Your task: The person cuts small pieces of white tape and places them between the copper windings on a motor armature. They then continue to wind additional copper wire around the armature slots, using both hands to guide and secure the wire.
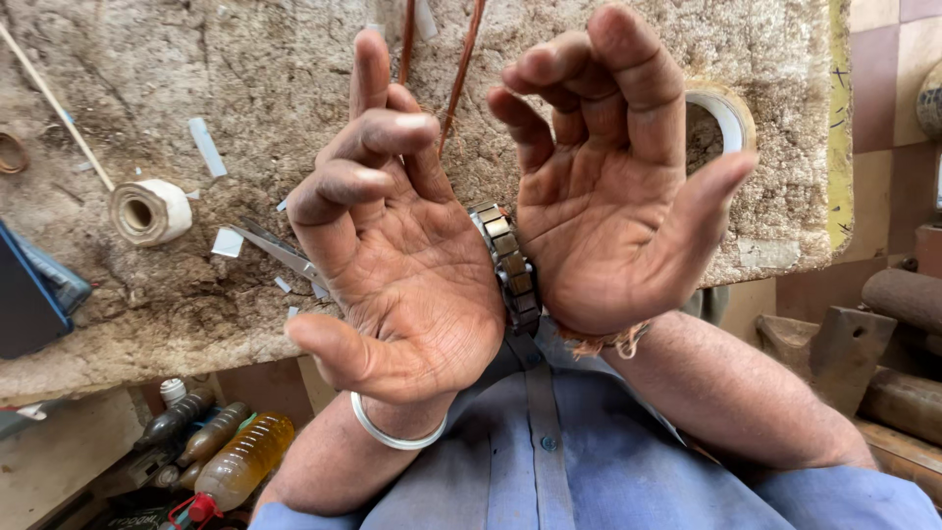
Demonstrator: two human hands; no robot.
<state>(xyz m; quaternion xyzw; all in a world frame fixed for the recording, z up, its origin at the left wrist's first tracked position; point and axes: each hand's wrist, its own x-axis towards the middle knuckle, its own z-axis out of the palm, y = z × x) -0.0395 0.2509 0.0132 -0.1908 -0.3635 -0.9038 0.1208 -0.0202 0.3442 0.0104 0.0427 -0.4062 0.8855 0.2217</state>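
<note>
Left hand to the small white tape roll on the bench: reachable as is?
Probably yes: the left hand is open and empty, and the tape roll lies uncovered on the bench off to its left.

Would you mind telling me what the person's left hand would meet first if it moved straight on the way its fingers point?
Probably the two thin reddish-brown rods lying on the rough worn worktop, just past the fingertips of the left hand, though depth is unclear.
</note>
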